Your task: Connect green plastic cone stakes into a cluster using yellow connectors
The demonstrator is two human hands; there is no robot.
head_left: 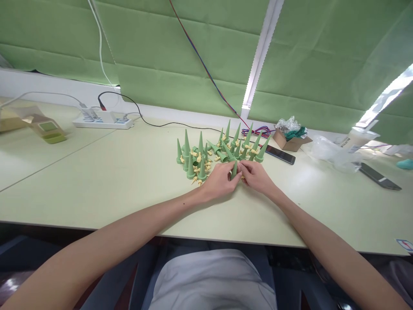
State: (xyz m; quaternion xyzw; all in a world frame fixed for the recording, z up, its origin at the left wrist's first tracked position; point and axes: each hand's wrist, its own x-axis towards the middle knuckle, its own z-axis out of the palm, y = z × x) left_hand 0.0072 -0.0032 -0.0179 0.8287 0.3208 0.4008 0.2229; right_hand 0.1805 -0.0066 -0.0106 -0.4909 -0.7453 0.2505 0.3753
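Note:
My left hand is closed round a green plastic cone, whose tip points up between thumb and fingers. Pressed close against it from the right, my right hand has its fingertips pinched together; what they hold, if anything, is hidden. Just beyond my hands, several more green cones stand upright in a cluster, and a few lie on their sides. Small pale yellow pieces lie among the cones and on the table in front of them.
Right of the cones lie a black phone and a small cardboard box with plastic wrap. A white cup and a dark flat object are farther right. A power strip with cables and an opened carton sit back left.

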